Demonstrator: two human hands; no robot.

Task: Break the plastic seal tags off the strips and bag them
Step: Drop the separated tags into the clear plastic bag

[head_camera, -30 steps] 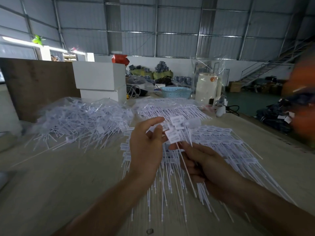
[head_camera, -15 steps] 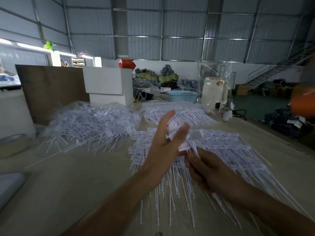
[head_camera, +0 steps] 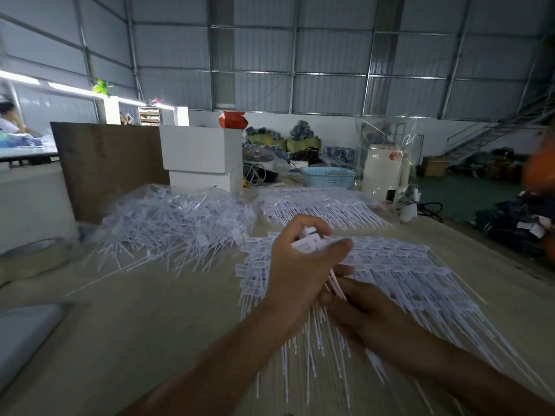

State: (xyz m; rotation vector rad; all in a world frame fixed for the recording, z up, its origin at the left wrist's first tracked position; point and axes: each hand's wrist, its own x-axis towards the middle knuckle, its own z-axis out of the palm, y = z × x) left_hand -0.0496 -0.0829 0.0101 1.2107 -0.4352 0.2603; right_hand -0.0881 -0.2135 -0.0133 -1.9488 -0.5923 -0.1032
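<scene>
Two hands hold a small bunch of white seal tags above the spread strips, at the centre of the frame.

The left hand (head_camera: pixel 295 265) has its fingers and thumb curled round the flat label heads of the seal tags (head_camera: pixel 310 244), and the right hand (head_camera: pixel 359 304), just below it and to the right, pinches their thin tails. The long axis of the bunch runs from upper left, where the heads are, down to lower right. Under the hands the strips (head_camera: pixel 399 274) lie flat on the table (head_camera: pixel 144 325), heads toward the top of the frame and tails toward the bottom. A clear bag (head_camera: pixel 180 214) full of loose tags lies at centre left, and another flat bundle (head_camera: pixel 318 205) lies beyond the hands.
</scene>
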